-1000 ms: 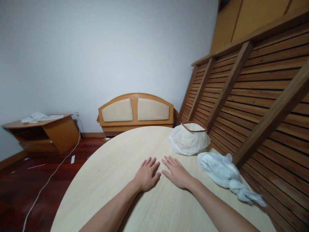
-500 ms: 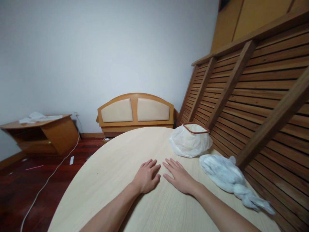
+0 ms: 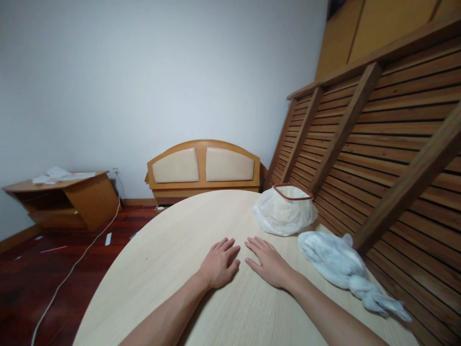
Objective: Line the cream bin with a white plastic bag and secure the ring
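Observation:
My left hand (image 3: 220, 264) lies palm down on the pale round table (image 3: 162, 269), fingers stretched forward and holding nothing. Beside it, a small gap away, my right hand (image 3: 266, 263) rests the same way, its thumb pointing toward the left hand. Beyond the right hand stands a bin (image 3: 286, 216) with a brown rectangular rim, wrapped in a white plastic bag. Nearer, to the right of that hand, a knotted whitish plastic bag (image 3: 334, 259) lies on the tabletop; its contents cannot be made out.
A large slatted wooden frame (image 3: 345, 168) leans along the right side. Behind the table is a headboard (image 3: 202, 166) with two cream panels. At left, a low wooden cabinet (image 3: 90, 199) bears white papers or bags. A white cable (image 3: 77, 262) crosses the dark red floor.
My right hand has shifted very slightly to the right, widening the gap between the hands a little. The view has moved a touch; the bags and bin stay put.

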Motion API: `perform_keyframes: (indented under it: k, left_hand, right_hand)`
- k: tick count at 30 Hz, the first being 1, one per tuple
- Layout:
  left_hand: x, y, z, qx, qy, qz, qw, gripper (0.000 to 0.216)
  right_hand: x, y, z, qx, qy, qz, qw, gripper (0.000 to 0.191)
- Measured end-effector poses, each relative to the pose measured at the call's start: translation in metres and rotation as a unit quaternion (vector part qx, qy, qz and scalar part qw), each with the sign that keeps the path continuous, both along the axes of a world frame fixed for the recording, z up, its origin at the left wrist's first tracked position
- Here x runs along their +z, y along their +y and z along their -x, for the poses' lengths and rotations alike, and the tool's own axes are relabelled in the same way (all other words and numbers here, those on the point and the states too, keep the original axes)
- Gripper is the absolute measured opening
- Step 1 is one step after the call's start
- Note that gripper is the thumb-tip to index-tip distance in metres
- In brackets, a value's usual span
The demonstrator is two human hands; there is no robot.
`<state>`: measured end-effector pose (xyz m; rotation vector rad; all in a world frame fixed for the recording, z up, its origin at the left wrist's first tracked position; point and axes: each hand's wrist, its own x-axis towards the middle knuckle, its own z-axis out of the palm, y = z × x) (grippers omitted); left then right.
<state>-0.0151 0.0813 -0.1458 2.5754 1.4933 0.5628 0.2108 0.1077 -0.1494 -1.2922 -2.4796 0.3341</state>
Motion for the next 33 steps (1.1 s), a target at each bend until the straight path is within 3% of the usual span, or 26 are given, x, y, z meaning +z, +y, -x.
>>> perform_keyframes:
  k: [5, 10, 14, 18, 22, 25, 29, 33]
  left_hand:
    - [-0.002, 0.001, 0.001, 0.001, -0.01, -0.004, 1.0, 0.043]
    - [-0.002, 0.002, 0.001, 0.011, -0.017, 0.002, 1.0, 0.043]
    - [-0.001, 0.001, 0.002, 0.011, -0.015, 0.017, 1.0, 0.045]
    - [0.001, 0.001, 0.002, 0.012, -0.019, 0.022, 1.0, 0.045]
    - [-0.002, 0.002, 0.003, 0.017, -0.038, 0.016, 0.999, 0.047]
    - [-0.008, 0.007, 0.004, 0.04, -0.084, -0.001, 0.996, 0.064]
    - [-0.015, 0.015, 0.005, 0.071, -0.184, -0.103, 0.975, 0.09]
    - [-0.011, 0.016, 0.008, 0.084, -0.26, -0.211, 0.938, 0.092]
  right_hand:
    - [-0.001, 0.015, -0.011, -0.039, 0.043, -0.142, 0.988, 0.045]
    - [0.031, 0.046, -0.038, -0.14, 0.059, -0.267, 0.952, 0.04]
    - [0.062, 0.08, -0.065, -0.242, 0.049, -0.306, 0.919, 0.046]
    - [0.077, 0.104, -0.08, -0.294, 0.062, -0.288, 0.909, 0.038]
    - [0.078, 0.105, -0.073, -0.27, 0.07, -0.283, 0.918, 0.023]
    - [0.077, 0.089, -0.053, -0.216, 0.074, -0.282, 0.932, 0.015]
    - [0.075, 0.047, -0.015, -0.105, 0.108, -0.27, 0.951, 0.014]
    - [0.075, -0.001, 0.01, -0.021, 0.18, -0.257, 0.949, 0.008]
